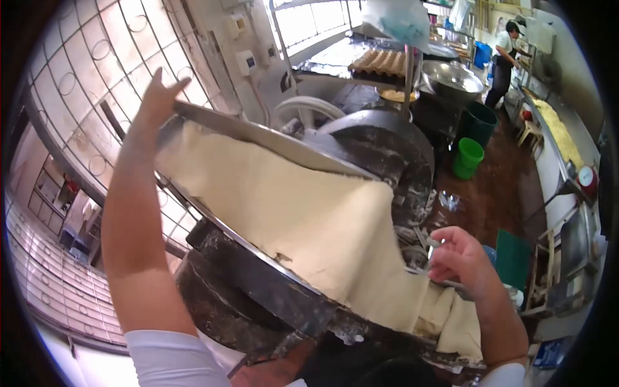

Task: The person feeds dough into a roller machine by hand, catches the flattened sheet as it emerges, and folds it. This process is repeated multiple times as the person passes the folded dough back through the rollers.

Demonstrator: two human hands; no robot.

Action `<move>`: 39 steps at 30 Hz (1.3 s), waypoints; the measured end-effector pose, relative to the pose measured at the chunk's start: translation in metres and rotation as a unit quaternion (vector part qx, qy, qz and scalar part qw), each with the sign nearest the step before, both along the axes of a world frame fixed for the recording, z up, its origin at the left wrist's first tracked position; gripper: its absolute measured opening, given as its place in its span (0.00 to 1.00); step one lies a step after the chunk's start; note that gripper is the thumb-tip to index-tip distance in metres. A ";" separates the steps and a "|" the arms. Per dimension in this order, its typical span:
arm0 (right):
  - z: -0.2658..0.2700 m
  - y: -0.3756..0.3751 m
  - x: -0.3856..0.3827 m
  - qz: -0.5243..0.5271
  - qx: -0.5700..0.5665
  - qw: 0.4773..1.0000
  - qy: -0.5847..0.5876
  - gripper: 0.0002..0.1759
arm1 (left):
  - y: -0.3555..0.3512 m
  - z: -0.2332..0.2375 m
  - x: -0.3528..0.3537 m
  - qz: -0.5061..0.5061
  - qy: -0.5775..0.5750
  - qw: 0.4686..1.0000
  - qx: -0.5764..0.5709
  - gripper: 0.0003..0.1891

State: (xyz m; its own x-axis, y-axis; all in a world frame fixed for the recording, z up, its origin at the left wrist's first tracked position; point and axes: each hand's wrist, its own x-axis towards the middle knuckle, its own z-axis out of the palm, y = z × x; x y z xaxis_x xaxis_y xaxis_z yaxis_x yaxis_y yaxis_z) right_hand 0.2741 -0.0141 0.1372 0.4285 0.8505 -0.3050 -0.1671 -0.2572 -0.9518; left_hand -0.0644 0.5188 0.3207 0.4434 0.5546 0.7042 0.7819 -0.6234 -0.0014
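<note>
Dough sheet (309,219): draped over roller machine (387,148). Left hand (158,97): fingers apart, on sheet's top edge. Right hand (461,258): fingers curled closed on sheet's lower edge.

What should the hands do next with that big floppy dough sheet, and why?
Probably the right hand should ease flat the lower end of the dough sheet: it lies bunched in folds below that hand, while the left hand rests at the top edge by the metal plate.
</note>
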 end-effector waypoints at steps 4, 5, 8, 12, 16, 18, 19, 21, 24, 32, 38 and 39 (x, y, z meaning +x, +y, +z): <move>-0.043 -0.016 0.026 -0.083 0.037 0.988 0.126 0.18 | -0.175 0.020 0.018 -0.157 -0.154 0.917 -0.332 0.34; -0.053 -0.015 0.028 -0.101 0.044 0.984 0.137 0.17 | -0.211 0.017 0.013 -0.203 -0.129 0.903 -0.357 0.32; -0.107 -0.006 0.032 -0.105 0.086 0.970 0.204 0.16 | -0.296 -0.036 -0.069 -0.286 -0.103 0.919 -0.251 0.29; -0.177 0.005 0.035 -0.068 -0.051 0.971 0.225 0.14 | -0.402 -0.091 -0.033 -0.555 -0.070 0.618 -0.552 0.22; -0.290 -0.028 0.066 -0.166 -0.174 0.957 0.164 0.13 | -0.457 -0.215 -0.070 -0.408 -0.065 0.507 -0.756 0.22; -0.341 -0.055 0.078 -0.206 -0.232 0.944 0.108 0.14 | -0.503 -0.279 -0.040 -0.175 -0.239 0.426 -0.855 0.26; -0.370 -0.072 0.080 -0.146 -0.268 0.949 0.083 0.14 | -0.514 -0.311 -0.026 -0.147 -0.247 0.476 -0.831 0.30; -0.385 -0.097 0.068 -0.085 -0.304 0.947 0.058 0.15 | -0.515 -0.368 0.002 -0.124 -0.279 0.545 -0.781 0.39; -0.385 -0.097 0.036 0.010 -0.219 0.955 -0.201 0.25 | -0.482 -0.464 0.043 -0.162 -0.309 0.746 -0.567 0.42; -0.559 -0.066 0.029 0.053 -0.177 0.880 -0.438 0.15 | -0.454 -0.506 0.149 -0.082 -0.458 0.652 -0.599 0.24; -0.309 -0.076 0.013 -0.204 -0.087 0.963 0.154 0.15 | -0.485 -0.450 0.171 0.029 -0.482 0.574 -0.662 0.22; -0.296 -0.079 0.019 -0.204 -0.086 0.963 0.153 0.15 | -0.482 -0.441 0.171 0.028 -0.483 0.574 -0.661 0.22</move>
State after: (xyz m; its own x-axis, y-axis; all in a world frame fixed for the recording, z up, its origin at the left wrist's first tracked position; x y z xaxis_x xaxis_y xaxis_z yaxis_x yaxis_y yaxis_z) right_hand 0.2933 -0.0933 -0.1585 0.5837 0.5569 -0.5909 -0.5533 -0.2598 -0.7914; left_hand 0.1064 0.0367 -0.1207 0.1558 0.8813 -0.4462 0.0398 0.4457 0.8943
